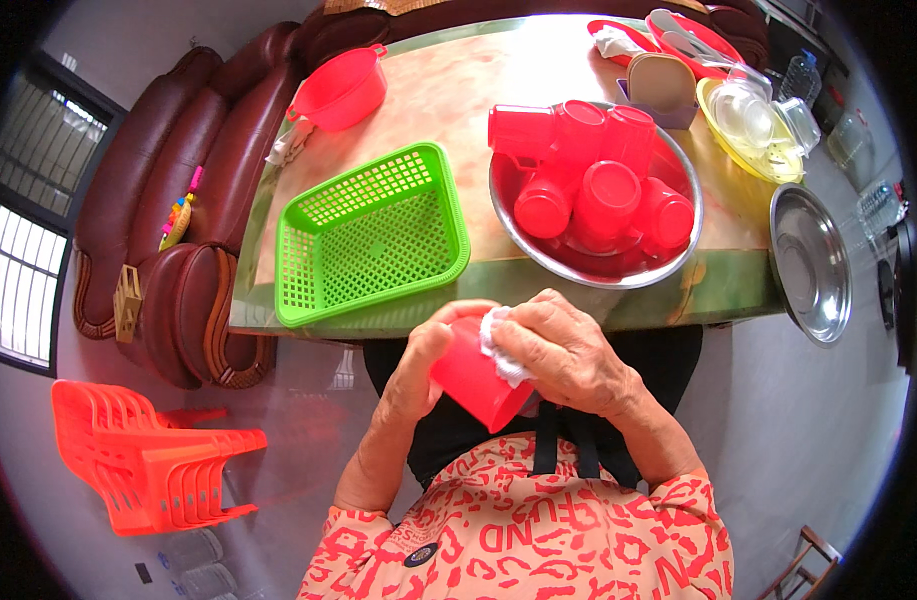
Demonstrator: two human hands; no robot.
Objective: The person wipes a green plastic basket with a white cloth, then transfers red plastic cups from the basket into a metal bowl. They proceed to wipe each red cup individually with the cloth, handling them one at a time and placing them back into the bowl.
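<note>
Below the table's near edge [498,305], the left hand [418,365] gripped a red plastic cup [473,385] by its wall while the right hand [558,350] pressed a white cloth [498,345] against it (cup probably light, stiff, slippery if wet; best held around the wall).

The left hand [415,368] is gripping a red plastic cup [475,382] held on its side above the lap, while the right hand [568,352] is pressing a crumpled white cloth [500,350] against the cup's rim. Just beyond, on the marbled table [458,90], an empty green plastic mesh basket [373,232] is sitting beside a round steel basin [598,272] that is holding more red plastic cups [593,180], piled mouth-down.
</note>
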